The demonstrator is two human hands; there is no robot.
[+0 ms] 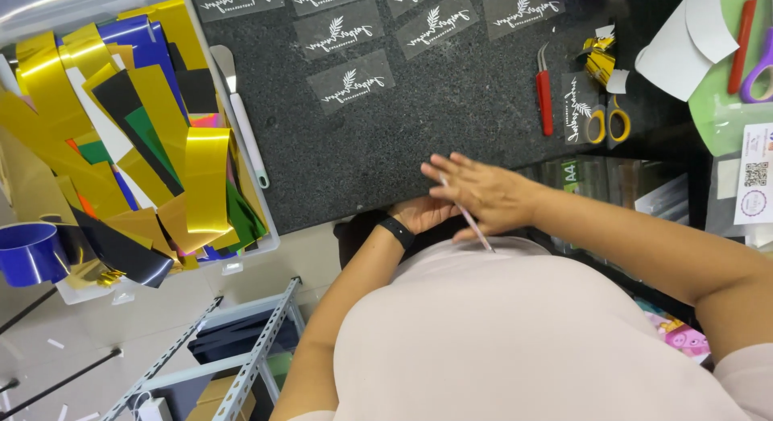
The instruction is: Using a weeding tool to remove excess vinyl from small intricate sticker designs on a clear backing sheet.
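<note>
Bright, even light falls from overhead on my dark tabletop point(386, 147), whose speckled surface shows no hard shadows. Glare streaks the gold foil strips point(205, 175) in the clear bin point(266, 240) at left, and a white highlight runs along the bin's lid at top left. The wide lens bends the edges, curving the metal shelf frame point(250, 357) below. My right hand point(483, 197) is slightly soft with motion blur; my shirt, close to the lens, lacks sharp detail.
</note>
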